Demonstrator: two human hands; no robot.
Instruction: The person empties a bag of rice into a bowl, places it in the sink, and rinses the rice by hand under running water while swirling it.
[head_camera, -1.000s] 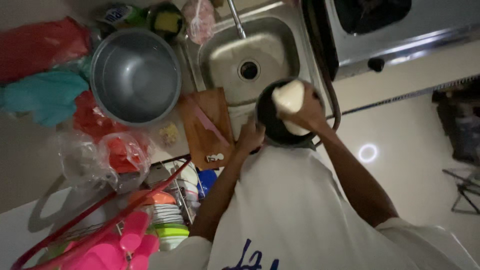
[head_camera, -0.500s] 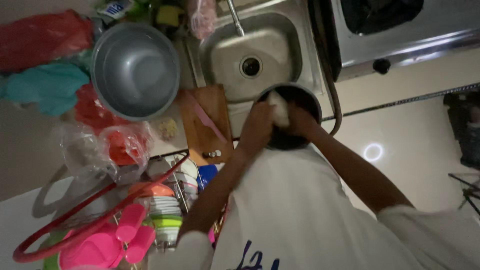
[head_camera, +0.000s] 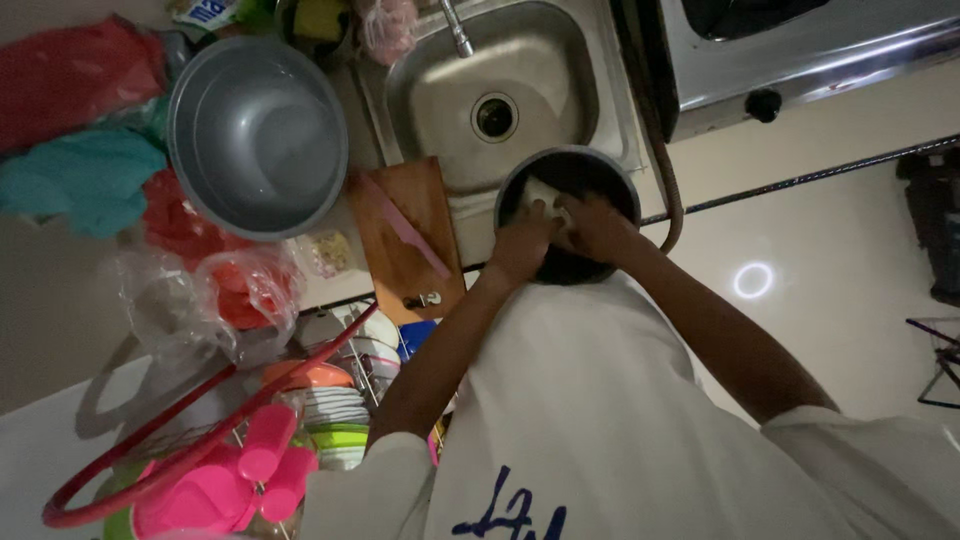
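1. both hands sit inside a dark round pot (head_camera: 570, 215) that stands at the front edge of the counter, just in front of the steel sink (head_camera: 500, 90).
2. the left hand (head_camera: 520, 245) is curled over the near rim of the pot, fingers bent down into it and touching a pale white lump (head_camera: 540, 197) that lies inside.
3. the right hand (head_camera: 597, 225) is cupped beside it, fingers closed around the other side of the same white lump; the two hands press close together, knuckles nearly touching.
4. how tightly either hand grips the lump cannot be told, as the light is dim and the fingers hide most of it.
5. just left of the pot lies a wooden cutting board (head_camera: 405, 235) with a pink knife (head_camera: 405, 228) resting on it at a slant.
6. farther left stands a large grey metal basin (head_camera: 258, 135), well apart from the hands.
7. a clear plastic bag (head_camera: 215, 300) with something red in it sits below the basin.
8. a dish rack (head_camera: 330, 400) with stacked plates is at lower left, near a red hoop-like handle (head_camera: 180, 440).
9. a stove (head_camera: 790, 50) stands to the right of the sink.
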